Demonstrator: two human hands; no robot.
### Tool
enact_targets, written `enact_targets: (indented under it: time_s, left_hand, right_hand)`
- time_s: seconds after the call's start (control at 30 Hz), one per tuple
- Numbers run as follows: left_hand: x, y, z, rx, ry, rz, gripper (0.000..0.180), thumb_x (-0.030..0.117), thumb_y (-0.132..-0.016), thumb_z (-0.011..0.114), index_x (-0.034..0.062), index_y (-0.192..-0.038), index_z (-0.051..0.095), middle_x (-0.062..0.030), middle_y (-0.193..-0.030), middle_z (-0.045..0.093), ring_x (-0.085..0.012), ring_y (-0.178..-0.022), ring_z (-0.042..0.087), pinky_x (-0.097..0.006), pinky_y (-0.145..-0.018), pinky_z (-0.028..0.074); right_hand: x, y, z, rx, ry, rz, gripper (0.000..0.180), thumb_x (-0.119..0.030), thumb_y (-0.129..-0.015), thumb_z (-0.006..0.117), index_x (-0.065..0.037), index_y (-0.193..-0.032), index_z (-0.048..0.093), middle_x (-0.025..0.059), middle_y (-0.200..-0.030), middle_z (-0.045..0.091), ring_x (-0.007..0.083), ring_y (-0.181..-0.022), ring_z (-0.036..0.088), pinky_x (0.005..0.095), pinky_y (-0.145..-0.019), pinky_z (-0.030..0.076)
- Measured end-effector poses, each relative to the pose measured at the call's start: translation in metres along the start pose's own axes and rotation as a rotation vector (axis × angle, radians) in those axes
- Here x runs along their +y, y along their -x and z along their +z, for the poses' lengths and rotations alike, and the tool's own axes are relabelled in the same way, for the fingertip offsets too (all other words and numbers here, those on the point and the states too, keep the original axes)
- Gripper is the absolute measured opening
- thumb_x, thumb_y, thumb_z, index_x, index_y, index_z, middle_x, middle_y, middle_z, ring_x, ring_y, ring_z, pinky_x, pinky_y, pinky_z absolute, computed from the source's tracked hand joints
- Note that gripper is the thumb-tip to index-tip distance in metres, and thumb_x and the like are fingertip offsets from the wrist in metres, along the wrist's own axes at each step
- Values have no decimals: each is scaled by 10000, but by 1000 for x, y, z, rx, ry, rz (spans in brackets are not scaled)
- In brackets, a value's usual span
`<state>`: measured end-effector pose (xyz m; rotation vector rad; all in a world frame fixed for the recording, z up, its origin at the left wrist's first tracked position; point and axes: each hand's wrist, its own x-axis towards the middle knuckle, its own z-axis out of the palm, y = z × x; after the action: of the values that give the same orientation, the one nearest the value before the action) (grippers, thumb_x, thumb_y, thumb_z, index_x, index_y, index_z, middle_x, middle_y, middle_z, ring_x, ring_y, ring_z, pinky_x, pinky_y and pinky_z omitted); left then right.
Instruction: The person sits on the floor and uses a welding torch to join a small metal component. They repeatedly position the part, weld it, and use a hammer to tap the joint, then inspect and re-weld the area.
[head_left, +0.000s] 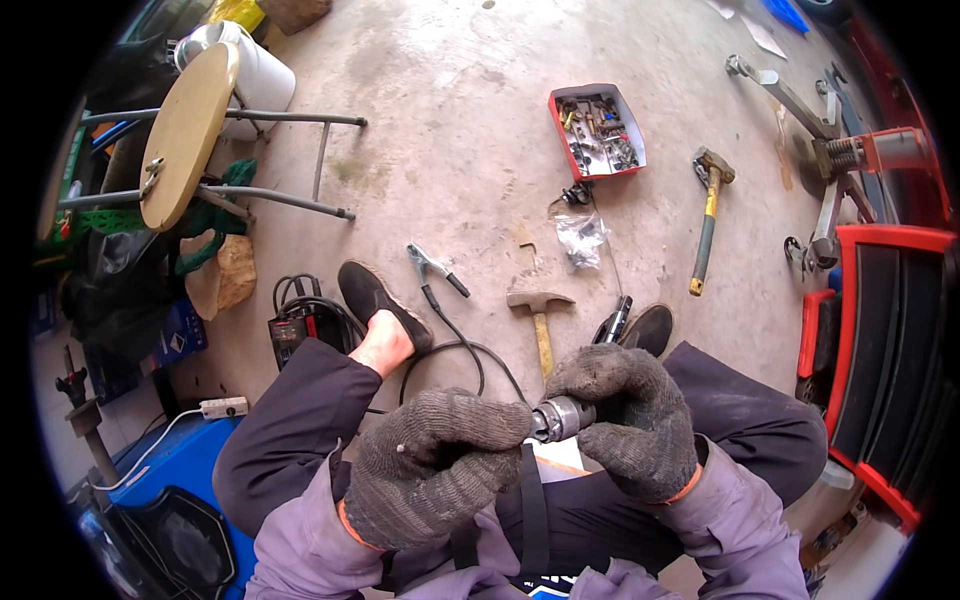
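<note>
Both of my hands wear dark grey knit gloves and meet above my lap around a silver metal part that looks like a drill chuck [562, 418]. My right hand [632, 420] is closed round its wider end, fingers curled over the top and thumb below. Pressed to the narrower end are the fingertips of my left hand [435, 465], also closed. Much of the part is hidden by the gloves. Just beyond the hands, a hammer [541, 325] with a light wooden handle lies on the floor.
Ahead sits a red-rimmed box [610, 130] of small metal parts, near a clear plastic bag [580, 238] and a yellow-handled sledgehammer [709, 215]. A cable clamp [435, 268] lies left of the hammer. A folding stool [190, 135] rests on its side at left; a red-black cabinet [890, 340] stands right.
</note>
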<state>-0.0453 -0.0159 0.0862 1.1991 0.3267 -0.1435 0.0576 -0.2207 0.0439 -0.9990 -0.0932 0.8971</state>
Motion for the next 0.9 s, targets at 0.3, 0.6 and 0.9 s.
enact_targets:
  time_s: [0.3,0.6,0.9]
  left_hand:
    - [7,-8,13,160,93,-189,254,16,-935,669,-37,-1171,593,-113,-879,678,-150,-764,675,-276,-643,559]
    - [13,-9,18,240,135,-444,142,97,-957,661,-2,-1044,607,-75,-742,644,-125,-569,623,-270,-471,480]
    - [6,-11,10,232,195,-497,156,134,-949,684,8,-1013,619,-49,-703,627,-110,-516,602,-245,-433,457]
  right_hand:
    - [-14,1,6,120,98,234,283,-77,-887,705,27,-1129,602,148,-1099,618,227,-936,655,362,-813,560]
    - [-14,-1,15,83,346,203,374,-238,-1051,436,63,-1103,652,169,-1006,638,195,-819,659,315,-724,560]
    - [-2,-4,-3,-120,998,-310,284,-135,-823,711,4,-1069,692,139,-973,696,287,-867,652,385,-801,499]
